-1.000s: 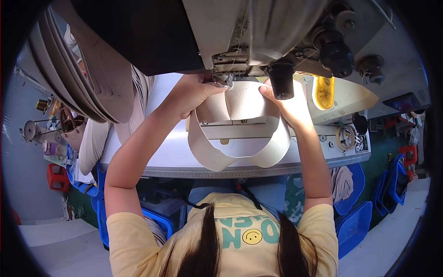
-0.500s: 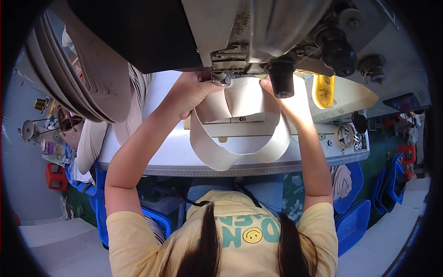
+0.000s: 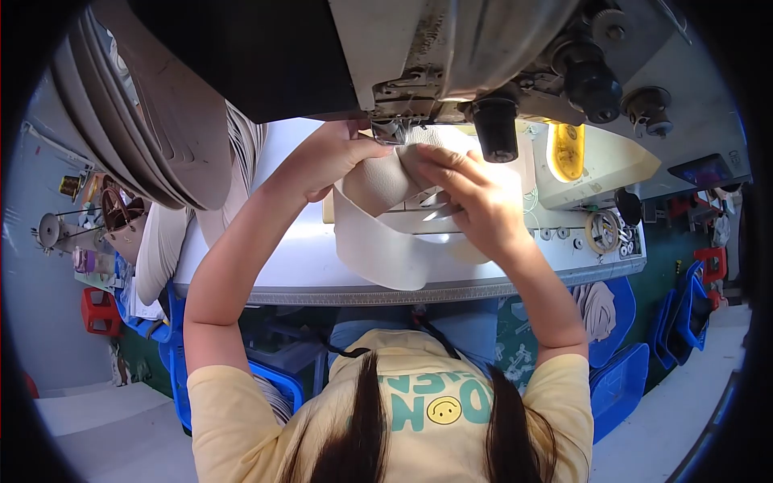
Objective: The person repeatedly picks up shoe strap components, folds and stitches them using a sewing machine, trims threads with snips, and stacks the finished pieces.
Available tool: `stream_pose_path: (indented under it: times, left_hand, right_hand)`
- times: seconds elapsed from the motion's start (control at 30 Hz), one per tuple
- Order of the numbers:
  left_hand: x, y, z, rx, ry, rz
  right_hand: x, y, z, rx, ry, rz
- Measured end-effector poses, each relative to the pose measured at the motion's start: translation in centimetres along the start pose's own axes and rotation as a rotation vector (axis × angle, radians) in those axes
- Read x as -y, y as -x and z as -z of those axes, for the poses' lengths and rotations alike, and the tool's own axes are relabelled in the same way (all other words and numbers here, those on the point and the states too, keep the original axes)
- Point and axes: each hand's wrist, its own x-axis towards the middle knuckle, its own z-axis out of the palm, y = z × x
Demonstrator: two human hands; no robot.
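Note:
A looped cream leather piece (image 3: pixel 374 249) hangs under the head of a sewing machine (image 3: pixel 475 48), its lower edge over the white table. My left hand (image 3: pixel 342 157) pinches the leather's upper left edge beside the presser foot (image 3: pixel 392 131); its fingertips are partly hidden. My right hand (image 3: pixel 483 193) is closed on the upper right part of the leather, fingers pressing close to the needle area. Two shiny pointed metal blades (image 3: pixel 440 212), perhaps thread snips, stick out from under my right palm. The needle itself cannot be made out.
Pale cut panels (image 3: pixel 153 105) hang in a thick stack at the left. A yellow tray (image 3: pixel 567 151) and a tape roll (image 3: pixel 601 233) lie at the right of the white table (image 3: pixel 282 270). Blue bins (image 3: pixel 618 386) stand below, with red stools (image 3: pixel 101 312) beyond.
My right hand has swung left and over the leather towards the presser foot, and metal blades now show under it. The leather's right side has folded inward. My left hand stays nearly in place.

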Motion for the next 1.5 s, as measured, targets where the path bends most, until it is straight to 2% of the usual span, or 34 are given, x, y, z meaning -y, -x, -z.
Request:
stream_pose_path:
  times: [0.27,0.43,0.63,0.77,0.83,1.07,1.13,1.17,1.27,1.3,1.4,1.43,1.5]
  left_hand:
    - [1.2,0.4,-0.5,0.067,0.268,0.082]
    - [2.0,0.8,-2.2,-0.067,0.355,0.049]
    - [2.3,1.0,-2.7,-0.102,0.479,0.079]
    - [2.6,1.3,-4.1,-0.199,0.552,0.04]
    - [2.8,1.2,-3.9,-0.167,0.569,0.057]
    - [2.3,-0.3,-0.9,0.03,0.488,0.031]
    - [1.9,-0.5,-0.8,0.013,0.425,0.026]
    - [2.0,-0.6,-0.6,0.022,0.443,0.026]
    - [2.3,-1.0,-0.2,0.033,0.394,0.026]
    - [2.0,-0.8,-0.3,0.027,0.375,0.029]
    - [1.6,-0.4,-0.4,0.027,0.339,0.046]
    - [1.9,-0.5,-0.4,0.042,0.341,0.058]
    - [2.3,-0.5,-0.5,0.046,0.367,0.063]
  right_hand:
    - [-4.2,-0.4,-0.2,0.032,-0.034,-0.007]
    - [-5.2,-1.0,-0.1,0.021,-0.192,-0.102]
    - [-5.1,-1.3,0.0,0.01,-0.17,-0.106]
    - [-5.3,-1.4,0.1,-0.002,-0.069,-0.133]
    - [-5.3,-1.3,0.0,-0.062,0.023,-0.09]
    - [-2.7,0.2,-0.7,0.012,-0.178,-0.067]
    - [-0.5,0.7,-0.2,0.144,-0.305,-0.248]
    - [0.1,0.7,-0.2,0.173,-0.274,-0.306]
    - [0.2,0.9,-0.8,0.104,-0.25,-0.236]
    - [0.3,0.7,-0.5,0.153,-0.218,-0.27]
    - [-0.8,0.2,-0.2,0.118,-0.085,-0.091]
    - [-0.7,-0.3,0.1,0.122,-0.063,-0.119]
    - [-1.0,-1.0,0.6,0.107,-0.041,-0.039]
